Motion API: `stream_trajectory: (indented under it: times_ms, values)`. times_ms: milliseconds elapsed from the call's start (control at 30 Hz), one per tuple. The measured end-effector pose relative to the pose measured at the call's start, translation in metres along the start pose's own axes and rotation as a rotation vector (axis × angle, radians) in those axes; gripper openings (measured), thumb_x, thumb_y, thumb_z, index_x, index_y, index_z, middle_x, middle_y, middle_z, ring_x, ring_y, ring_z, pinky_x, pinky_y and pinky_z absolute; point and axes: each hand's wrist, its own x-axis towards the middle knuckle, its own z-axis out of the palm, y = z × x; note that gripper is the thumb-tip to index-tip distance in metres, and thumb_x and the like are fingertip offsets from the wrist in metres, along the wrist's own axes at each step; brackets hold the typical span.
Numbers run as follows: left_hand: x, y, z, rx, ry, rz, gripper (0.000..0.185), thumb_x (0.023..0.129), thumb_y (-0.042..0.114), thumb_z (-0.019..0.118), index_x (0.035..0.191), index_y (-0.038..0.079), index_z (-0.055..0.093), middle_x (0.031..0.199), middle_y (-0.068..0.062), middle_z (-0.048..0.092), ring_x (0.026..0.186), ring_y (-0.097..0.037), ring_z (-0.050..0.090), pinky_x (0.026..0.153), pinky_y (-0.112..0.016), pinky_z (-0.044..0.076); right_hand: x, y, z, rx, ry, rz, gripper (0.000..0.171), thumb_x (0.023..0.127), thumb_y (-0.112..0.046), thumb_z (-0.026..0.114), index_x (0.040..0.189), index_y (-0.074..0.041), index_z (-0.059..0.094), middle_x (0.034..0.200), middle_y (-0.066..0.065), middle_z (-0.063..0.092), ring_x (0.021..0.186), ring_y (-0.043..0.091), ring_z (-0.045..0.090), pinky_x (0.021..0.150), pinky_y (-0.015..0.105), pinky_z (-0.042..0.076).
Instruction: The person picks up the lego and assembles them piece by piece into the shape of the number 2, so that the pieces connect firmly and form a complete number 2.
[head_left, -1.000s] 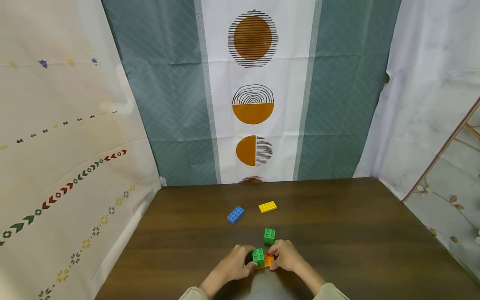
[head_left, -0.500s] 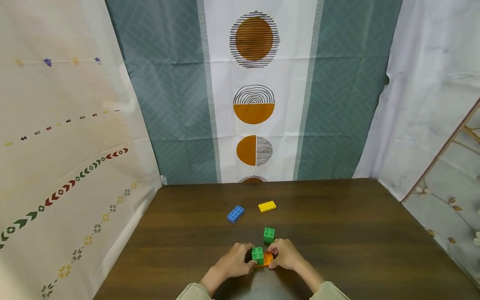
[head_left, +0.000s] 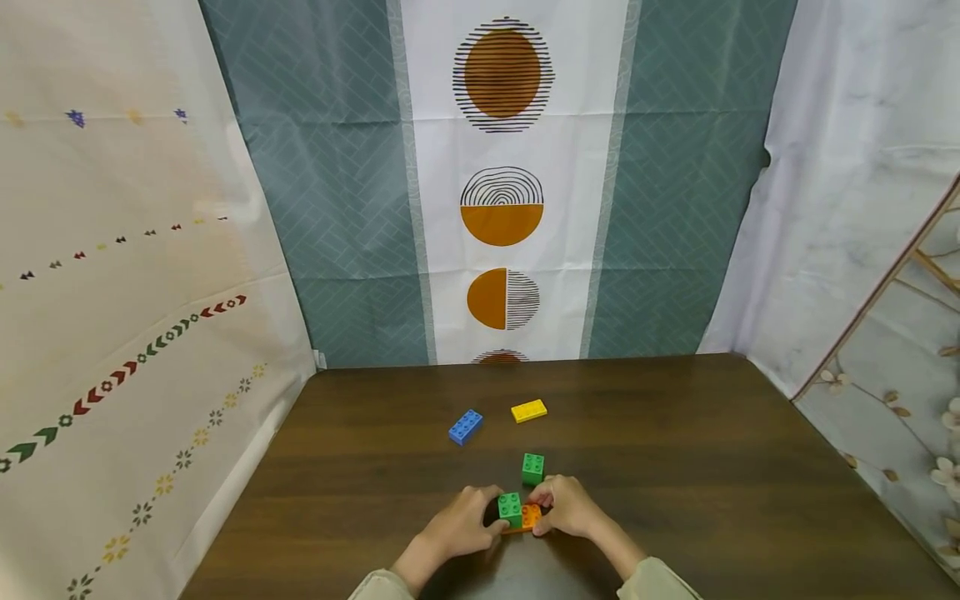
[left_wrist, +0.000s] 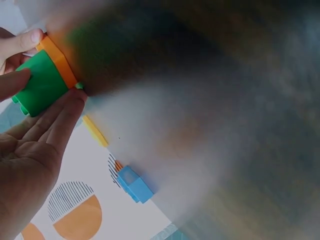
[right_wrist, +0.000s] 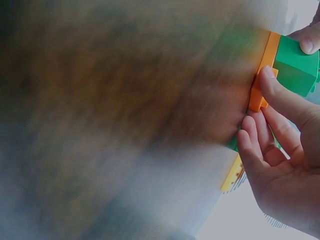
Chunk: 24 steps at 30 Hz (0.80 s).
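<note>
A green square toy brick (head_left: 509, 509) sits on the left part of a flat orange toy brick (head_left: 531, 515) at the table's near side. My left hand (head_left: 462, 522) holds the green brick between thumb and fingers, as the left wrist view also shows on the green brick's side (left_wrist: 44, 82). With thumb and fingers, my right hand (head_left: 572, 507) pinches the right end of the orange brick (right_wrist: 256, 97). Just beyond the hands stands a second green brick (head_left: 533, 468), touched by neither hand as far as the head view shows.
Farther back on the dark wooden table (head_left: 660, 450) lie a blue brick (head_left: 466, 427) and a flat yellow brick (head_left: 528, 411). Patterned cloths hang behind the table (head_left: 345, 250) and at both sides.
</note>
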Motion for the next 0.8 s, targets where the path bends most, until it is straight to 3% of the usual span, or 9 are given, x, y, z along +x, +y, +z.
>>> stream_trajectory:
  times_ms: [200,400,633,800]
  values:
    - [-0.002,-0.002,0.0,0.008,0.008,0.002,0.039,0.088,0.025,0.071,0.118,0.0,0.065,0.111,-0.012,0.072,0.097,-0.013,0.067,0.08,-0.031,0.057,0.0,-0.002,0.001,0.007,0.003,-0.013,0.031,0.068,-0.007,0.088,0.093,0.001,0.073,0.085,0.006,0.064,0.079,0.018,0.058,0.068,0.026,0.05]
    - [-0.003,-0.006,0.002,-0.01,0.032,0.035,0.04,0.088,0.025,0.072,0.118,-0.001,0.065,0.111,-0.013,0.072,0.096,-0.01,0.067,0.078,-0.026,0.056,0.0,0.0,0.001,0.014,0.008,-0.03,0.031,0.068,-0.007,0.088,0.094,0.001,0.073,0.085,0.006,0.063,0.079,0.018,0.057,0.068,0.023,0.048]
    - [0.002,-0.012,-0.003,-0.131,0.003,0.066,0.037,0.088,0.022,0.073,0.116,-0.002,0.066,0.104,-0.01,0.073,0.083,-0.001,0.062,0.07,-0.017,0.051,0.001,0.002,-0.001,0.048,-0.005,-0.012,0.031,0.068,-0.007,0.087,0.095,0.001,0.074,0.085,0.007,0.063,0.081,0.018,0.056,0.068,0.024,0.048]
    - [-0.001,-0.022,-0.024,-0.256,-0.018,0.085,0.033,0.087,0.012,0.072,0.114,-0.005,0.065,0.106,-0.016,0.073,0.093,-0.022,0.07,0.08,-0.03,0.058,0.003,0.004,0.002,0.066,-0.001,-0.001,0.032,0.067,-0.009,0.089,0.093,0.001,0.074,0.084,0.005,0.062,0.078,0.016,0.054,0.067,0.021,0.045]
